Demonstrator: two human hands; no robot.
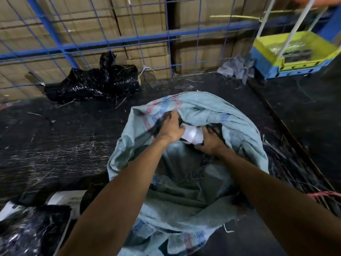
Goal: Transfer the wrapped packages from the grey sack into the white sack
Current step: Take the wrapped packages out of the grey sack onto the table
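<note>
A grey-green woven sack [239, 130] with red and blue stripes lies open on the dark floor in the middle of the view. Both my arms reach into its mouth. My left hand [170, 129] and my right hand [212, 143] grip a package [191, 135] with a white label on dark wrap, one on each side, just inside the opening. The rest of the sack's contents are hidden by folds. No white sack shows clearly.
A crumpled black plastic bag [94, 82] lies at the back left against a blue wire fence [110, 41] with cartons behind. A yellow-and-blue crate [295, 58] stands at the back right, a grey rag [238, 68] beside it. Dark wrapped packages [33, 226] sit at the bottom left.
</note>
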